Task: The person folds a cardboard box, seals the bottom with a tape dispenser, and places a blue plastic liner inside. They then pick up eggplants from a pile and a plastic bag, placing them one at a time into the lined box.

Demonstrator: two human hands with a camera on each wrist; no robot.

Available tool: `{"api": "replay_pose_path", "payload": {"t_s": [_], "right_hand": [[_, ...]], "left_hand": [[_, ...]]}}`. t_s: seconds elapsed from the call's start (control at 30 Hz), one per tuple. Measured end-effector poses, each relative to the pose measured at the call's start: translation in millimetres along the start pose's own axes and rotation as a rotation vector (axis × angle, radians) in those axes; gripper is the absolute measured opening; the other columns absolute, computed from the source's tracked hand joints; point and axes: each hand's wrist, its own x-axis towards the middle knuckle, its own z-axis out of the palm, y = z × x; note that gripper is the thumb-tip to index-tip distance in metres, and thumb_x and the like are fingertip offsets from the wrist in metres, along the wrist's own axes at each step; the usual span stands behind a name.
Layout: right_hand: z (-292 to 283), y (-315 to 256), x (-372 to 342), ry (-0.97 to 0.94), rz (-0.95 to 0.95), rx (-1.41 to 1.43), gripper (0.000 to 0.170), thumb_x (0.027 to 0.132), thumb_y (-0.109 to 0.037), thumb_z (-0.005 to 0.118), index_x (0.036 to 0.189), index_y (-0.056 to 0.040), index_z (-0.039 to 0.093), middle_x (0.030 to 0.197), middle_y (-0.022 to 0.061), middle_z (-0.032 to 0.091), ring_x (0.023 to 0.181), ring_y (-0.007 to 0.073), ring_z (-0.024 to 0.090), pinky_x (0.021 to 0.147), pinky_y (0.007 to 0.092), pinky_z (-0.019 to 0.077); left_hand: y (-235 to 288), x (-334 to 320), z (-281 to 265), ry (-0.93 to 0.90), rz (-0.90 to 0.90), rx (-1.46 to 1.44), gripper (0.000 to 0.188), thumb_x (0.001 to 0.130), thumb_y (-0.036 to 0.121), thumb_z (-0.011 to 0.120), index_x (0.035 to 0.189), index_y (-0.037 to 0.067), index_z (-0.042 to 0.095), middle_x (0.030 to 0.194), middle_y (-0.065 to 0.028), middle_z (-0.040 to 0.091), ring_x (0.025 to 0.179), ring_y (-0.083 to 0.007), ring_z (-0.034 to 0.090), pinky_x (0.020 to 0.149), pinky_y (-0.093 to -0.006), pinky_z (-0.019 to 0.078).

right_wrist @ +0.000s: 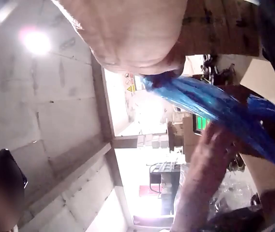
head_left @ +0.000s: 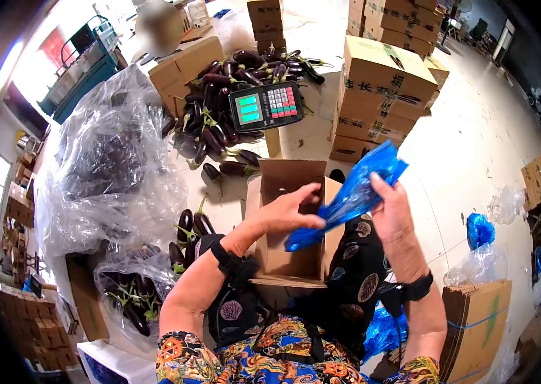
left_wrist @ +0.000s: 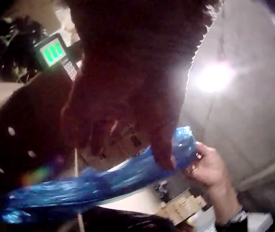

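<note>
A blue plastic bag (head_left: 353, 192) hangs slantwise over an open cardboard box (head_left: 293, 168) between the person's knees. The right hand (head_left: 391, 214) pinches the bag near its upper end, thumb uppermost. On the other side, the left hand (head_left: 288, 210) has its fingers spread apart, and its thumb lies right at the bag's edge. In the left wrist view the long folded bag (left_wrist: 94, 186) passes below the left hand (left_wrist: 123, 111). The right wrist view has the right hand (right_wrist: 137, 43) over one end of the bag (right_wrist: 200, 99).
Beyond the box are a pile of eggplants (head_left: 210, 131) and a scale display (head_left: 265, 107). Stacked cartons (head_left: 379, 96) stand at the back right. Clear plastic sheeting (head_left: 110, 160) covers a heap at left. Flattened cartons (head_left: 475, 333) stand at lower right, near more blue plastic (head_left: 385, 329).
</note>
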Motion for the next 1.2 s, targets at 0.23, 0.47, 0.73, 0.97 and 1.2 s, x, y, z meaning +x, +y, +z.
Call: {"api": "replay_pose_path", "payload": {"t_s": [0.23,0.47,0.73,0.97,1.2], "right_hand": [[21,25,-39,-0.218,0.239,0.036,0.046,0.089,-0.016,0.064,0.129,-0.0029,0.045,0.119,0.0093,0.060,0.110,0.0227,0.060,0.098,0.0392,0.0490],[-2,32,-57,-0.063,0.153,-0.071,0.043,0.089,-0.013,0.065,0.126,-0.0009,0.047,0.114,0.0095,0.061,0.103,0.0195,0.062,0.091,0.0351,0.0527],[-53,6,-133,-0.413,0.224,-0.212,0.021,0.078,-0.007,0.070,0.093,-0.0062,0.056,0.084,0.0024,0.058,0.075,0.0091,0.057,0.064,0.0223,0.0480],[-52,-19,-170,-0.549,0.388,-0.847,0.044,0.076,-0.003,0.072,0.118,-0.0033,0.059,0.098,0.0072,0.065,0.089,0.0138,0.061,0.079,0.0291,0.0510],[-2,-17,-88,-0.280,0.065,-0.575,0.060,0.090,-0.025,0.063,0.138,0.0023,0.042,0.130,0.0132,0.053,0.118,0.0225,0.052,0.096,0.0344,0.0447]], "left_hand": [[13,21,8,-0.094,0.179,-0.971,0.099,0.075,0.058,0.074,0.148,0.007,0.029,0.140,-0.0106,0.046,0.128,-0.0214,0.046,0.106,-0.0375,0.0416],[26,-3,1,0.168,0.115,-1.118,0.011,0.091,0.014,0.066,0.099,0.006,0.062,0.090,-0.0001,0.065,0.082,-0.0095,0.062,0.080,-0.0269,0.0541],[27,-19,-30,0.538,0.250,-1.022,0.009,0.094,0.012,0.062,0.100,0.005,0.061,0.088,0.0001,0.065,0.078,-0.0072,0.061,0.074,-0.0232,0.0543],[50,-17,-17,0.455,0.238,-0.712,0.011,0.092,0.010,0.065,0.101,0.004,0.061,0.087,0.0023,0.062,0.079,-0.0048,0.057,0.073,-0.0189,0.0487],[68,-21,-2,0.365,0.237,-0.602,0.019,0.090,0.011,0.066,0.107,0.003,0.062,0.095,-0.0004,0.063,0.085,-0.0059,0.058,0.078,-0.0202,0.0482]]}}
